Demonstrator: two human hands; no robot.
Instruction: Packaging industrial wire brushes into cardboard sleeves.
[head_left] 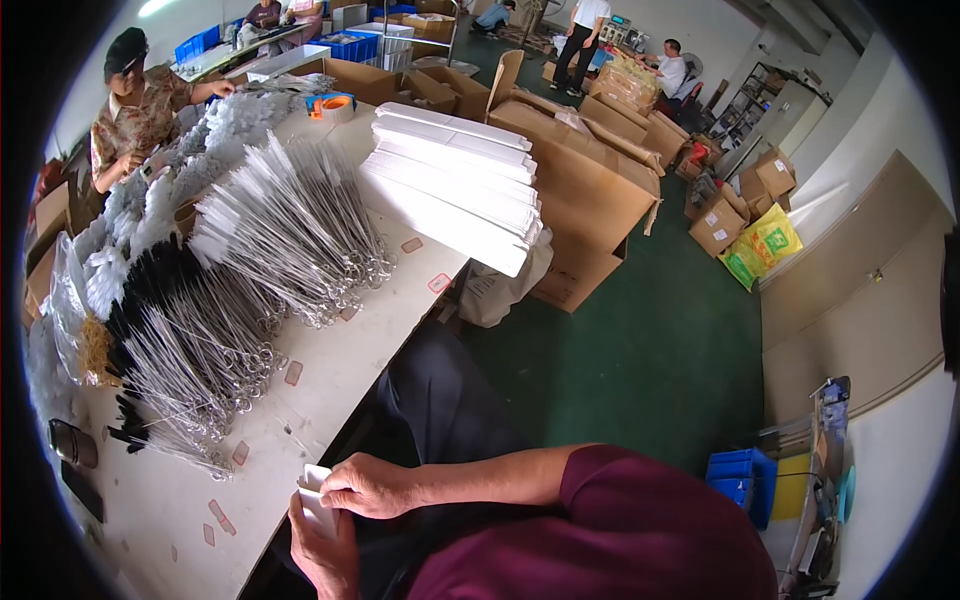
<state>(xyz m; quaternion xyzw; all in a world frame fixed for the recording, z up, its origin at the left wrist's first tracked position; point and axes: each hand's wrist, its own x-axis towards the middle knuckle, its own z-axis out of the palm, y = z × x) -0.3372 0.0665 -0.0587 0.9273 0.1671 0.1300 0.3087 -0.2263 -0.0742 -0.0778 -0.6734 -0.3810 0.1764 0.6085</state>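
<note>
Over the near edge of the table, my left hand [328, 558] is wrapped round a narrow white carton [317, 517]. My right hand [368, 487] pinches the carton's upper part, where a flap stands up at its end. Whether anything is inside cannot be seen. Beyond my hands, wire-handled brushes with black bristles [190, 350] lie in a thick heap, their looped ends toward me. Another heap of brushes with white bristles [295, 225] lies behind them. Farther along the table, long white cartons [455, 180] are stacked flat.
A co-worker [140, 120] handles things across the table [345, 375]. An orange-and-blue tape dispenser [332, 106] stands near the stack. Large cardboard boxes [580, 190] stand beyond the table's right edge. A blue crate [740, 480] sits at the lower right; a dark phone-like object [82, 492] lies left.
</note>
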